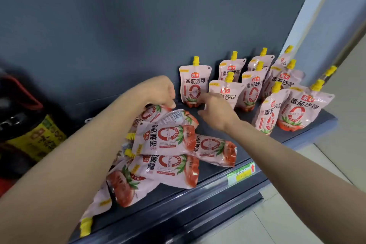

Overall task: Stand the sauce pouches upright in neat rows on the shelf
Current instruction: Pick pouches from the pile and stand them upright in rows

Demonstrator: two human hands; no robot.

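Pink tomato sauce pouches with yellow spouts fill the dark shelf (217, 166). Several stand upright in rows at the right, such as the leftmost one (195, 85) and a front one (305, 109). A loose pile of pouches (166, 140) lies flat at the left front, spouts pointing left. My left hand (158, 91) reaches over the pile, its fingers curled down onto the end of the rearmost lying pouch (152, 114). With relaxed fingers and holding nothing, my right hand (214, 112) hovers just in front of a standing pouch (225, 93).
A dark grey back panel (138, 25) closes off the shelf behind. A dark bottle with a yellow label (33, 136) stands at the left. A green and yellow price tag (240, 174) sits on the shelf's front rail. Pale floor lies to the lower right.
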